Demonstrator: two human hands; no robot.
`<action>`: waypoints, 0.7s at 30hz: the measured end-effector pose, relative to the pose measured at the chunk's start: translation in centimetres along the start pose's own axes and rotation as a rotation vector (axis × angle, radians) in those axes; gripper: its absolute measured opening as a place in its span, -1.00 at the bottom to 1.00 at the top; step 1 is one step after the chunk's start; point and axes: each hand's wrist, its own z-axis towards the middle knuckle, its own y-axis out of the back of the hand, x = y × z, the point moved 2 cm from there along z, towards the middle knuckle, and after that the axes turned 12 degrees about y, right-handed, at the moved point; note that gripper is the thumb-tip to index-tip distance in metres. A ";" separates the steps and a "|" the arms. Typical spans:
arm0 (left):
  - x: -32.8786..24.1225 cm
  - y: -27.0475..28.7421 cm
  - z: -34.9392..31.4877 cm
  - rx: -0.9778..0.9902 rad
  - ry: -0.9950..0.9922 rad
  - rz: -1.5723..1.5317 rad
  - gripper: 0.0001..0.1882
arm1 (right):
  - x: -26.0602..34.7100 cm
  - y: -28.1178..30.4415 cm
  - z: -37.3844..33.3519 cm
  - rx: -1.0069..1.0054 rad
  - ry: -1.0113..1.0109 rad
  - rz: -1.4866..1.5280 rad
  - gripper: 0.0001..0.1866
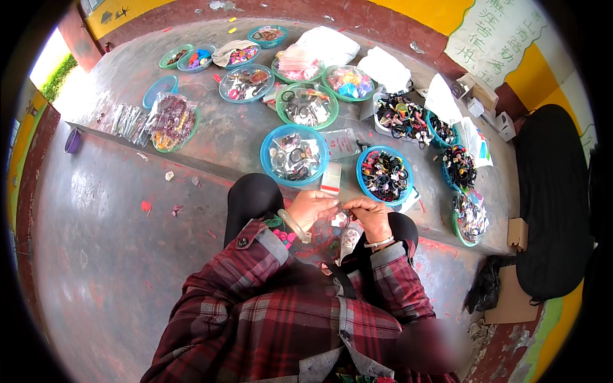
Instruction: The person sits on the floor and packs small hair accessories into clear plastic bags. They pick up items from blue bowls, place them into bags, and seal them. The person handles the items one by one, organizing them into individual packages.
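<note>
Above my lap, my left hand and my right hand face each other with fingertips pinched close together. Whatever sits between the fingertips is too small to name. Just below them, between my knees, lies a clear plastic bag with small pale pieces in it. In front of my left hand stands a blue basket of clear packets with dark bands. Ahead of my right hand is another blue basket, full of dark hair ties. A small white and red box lies between these baskets.
On the raised concrete platform stand several more baskets, including a green basket and a clear tub of hair ties. Bagged goods lie at the left. A long black case leans against the right wall.
</note>
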 end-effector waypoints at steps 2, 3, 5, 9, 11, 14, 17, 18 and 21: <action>0.0 0.1 0.0 -0.033 -0.029 0.029 -0.84 | 0.4 0.0 0.0 0.005 -0.015 -0.021 -0.71; 0.0 0.3 0.1 -0.049 -0.054 0.031 -0.85 | 0.6 0.1 0.0 0.008 -0.023 -0.031 -0.69; -0.3 0.2 0.1 -0.076 -0.098 0.043 -0.86 | 0.6 0.4 0.1 -0.065 -0.025 0.020 -0.65; -0.8 -0.4 -0.3 -0.100 -0.191 0.147 -0.85 | 1.4 0.2 0.5 -0.121 -0.064 0.139 -0.65; -0.7 -0.6 -0.4 -0.110 -0.252 0.266 -0.84 | 1.5 0.0 0.5 -0.121 -0.135 0.131 -0.72; 0.0 -0.9 -0.3 -0.130 -0.341 0.471 -0.81 | -0.2 -0.2 0.3 -0.009 -0.114 0.126 -0.79; 0.3 -1.0 -0.3 -0.148 -0.417 0.628 -0.79 | -1.2 0.1 0.3 -0.010 -0.109 -0.035 -0.87; 0.3 -1.1 -0.3 -0.144 -0.401 0.611 -0.79 | -1.4 0.1 0.2 -0.004 -0.094 -0.083 -0.87; 0.2 -1.1 -0.4 -0.128 -0.356 0.542 -0.80 | -1.0 -0.1 0.2 -0.005 -0.106 -0.053 -0.89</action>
